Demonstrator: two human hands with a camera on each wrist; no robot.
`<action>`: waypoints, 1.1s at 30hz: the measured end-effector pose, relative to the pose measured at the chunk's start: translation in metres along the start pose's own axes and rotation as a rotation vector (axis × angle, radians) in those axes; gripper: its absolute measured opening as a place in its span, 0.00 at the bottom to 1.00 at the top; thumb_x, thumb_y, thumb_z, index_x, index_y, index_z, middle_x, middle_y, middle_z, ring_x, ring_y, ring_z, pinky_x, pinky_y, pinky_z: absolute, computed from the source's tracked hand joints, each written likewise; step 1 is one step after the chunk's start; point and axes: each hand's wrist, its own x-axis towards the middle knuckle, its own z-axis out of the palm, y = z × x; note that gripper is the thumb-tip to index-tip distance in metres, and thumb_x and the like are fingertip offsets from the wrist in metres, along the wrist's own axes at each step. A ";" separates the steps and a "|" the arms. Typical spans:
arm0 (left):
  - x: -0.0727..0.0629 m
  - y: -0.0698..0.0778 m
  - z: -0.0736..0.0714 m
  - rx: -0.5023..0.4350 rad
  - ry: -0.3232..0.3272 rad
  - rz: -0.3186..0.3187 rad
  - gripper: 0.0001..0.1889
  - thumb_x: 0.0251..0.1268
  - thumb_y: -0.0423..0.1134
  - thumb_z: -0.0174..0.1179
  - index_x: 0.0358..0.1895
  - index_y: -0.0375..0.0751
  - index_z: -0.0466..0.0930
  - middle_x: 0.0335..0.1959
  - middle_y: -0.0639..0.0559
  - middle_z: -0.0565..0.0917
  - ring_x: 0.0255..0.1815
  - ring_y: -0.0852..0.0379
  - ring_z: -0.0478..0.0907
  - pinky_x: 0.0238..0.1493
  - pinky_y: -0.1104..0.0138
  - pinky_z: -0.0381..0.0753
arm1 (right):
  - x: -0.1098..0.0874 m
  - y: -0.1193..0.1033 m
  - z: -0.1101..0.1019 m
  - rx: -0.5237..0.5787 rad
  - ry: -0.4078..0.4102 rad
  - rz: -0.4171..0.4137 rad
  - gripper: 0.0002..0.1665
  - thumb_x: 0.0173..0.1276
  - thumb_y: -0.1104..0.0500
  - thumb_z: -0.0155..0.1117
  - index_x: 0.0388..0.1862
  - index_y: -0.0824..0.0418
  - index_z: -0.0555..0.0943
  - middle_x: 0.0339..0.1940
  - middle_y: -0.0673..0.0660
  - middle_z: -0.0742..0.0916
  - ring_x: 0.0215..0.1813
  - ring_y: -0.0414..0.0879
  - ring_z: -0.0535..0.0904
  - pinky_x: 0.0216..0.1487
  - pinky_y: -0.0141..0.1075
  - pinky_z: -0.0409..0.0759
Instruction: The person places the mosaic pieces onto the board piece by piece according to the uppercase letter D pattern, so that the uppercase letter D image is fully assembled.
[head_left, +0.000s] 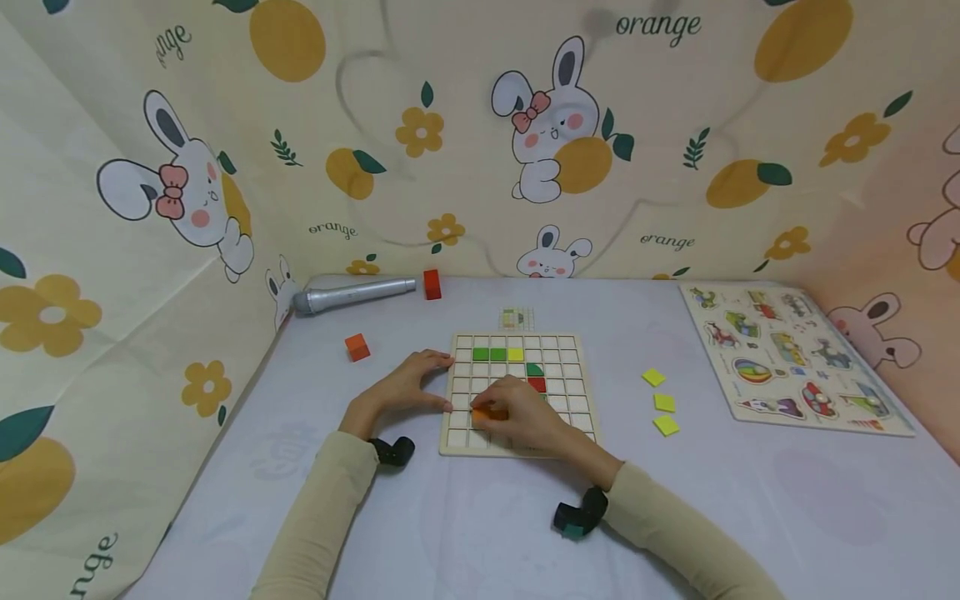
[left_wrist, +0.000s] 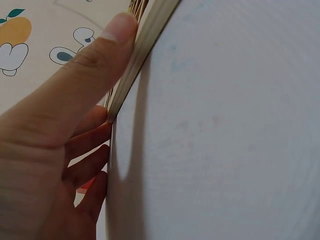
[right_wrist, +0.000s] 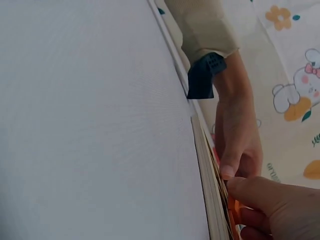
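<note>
A square wooden grid board (head_left: 461, 446) lies flat on the table in the head view. My left hand (head_left: 405, 383) is at its left side, thumb and fingertips against the edge; the left wrist view shows the thumb (left_wrist: 95, 62) on the board's rim. Over the lower left cells, my right hand (head_left: 521, 417) pinches an orange piece (right_wrist: 232, 206) between thumb and fingers, low at the board's surface. Green tiles (head_left: 489, 355), a yellow tile (head_left: 515, 355), a green curved piece (head_left: 534, 369) and a red tile (head_left: 536, 384) sit in cells. My right hand hides some cells.
Yellow tiles (head_left: 664, 403) lie in a column right of the board. A picture puzzle board (head_left: 810, 358) is at far right. An orange-red cube (head_left: 357, 347), a red block (head_left: 432, 284) and a silver microphone (head_left: 356, 295) lie at back left. Behind the grid board is a small patterned card (head_left: 517, 318).
</note>
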 end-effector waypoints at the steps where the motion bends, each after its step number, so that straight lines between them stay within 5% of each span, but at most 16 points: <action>1: 0.000 0.000 0.000 0.000 0.000 -0.001 0.43 0.46 0.56 0.70 0.68 0.49 0.64 0.70 0.51 0.62 0.71 0.51 0.52 0.71 0.52 0.52 | 0.000 0.000 0.001 0.005 -0.003 0.008 0.12 0.57 0.56 0.70 0.41 0.55 0.85 0.39 0.44 0.85 0.41 0.36 0.73 0.41 0.29 0.75; 9: 0.000 0.001 -0.002 0.009 -0.005 0.007 0.43 0.46 0.55 0.70 0.68 0.48 0.64 0.69 0.50 0.62 0.71 0.50 0.52 0.71 0.52 0.52 | 0.001 0.000 0.001 -0.027 -0.028 0.063 0.10 0.56 0.49 0.71 0.36 0.49 0.85 0.36 0.40 0.83 0.42 0.36 0.70 0.43 0.31 0.72; 33: 0.001 -0.001 -0.001 -0.002 -0.002 0.016 0.43 0.46 0.55 0.70 0.68 0.47 0.64 0.69 0.50 0.63 0.71 0.50 0.53 0.70 0.52 0.52 | 0.000 0.001 -0.004 -0.078 -0.023 0.002 0.08 0.57 0.51 0.70 0.35 0.50 0.86 0.36 0.43 0.84 0.46 0.39 0.69 0.44 0.33 0.71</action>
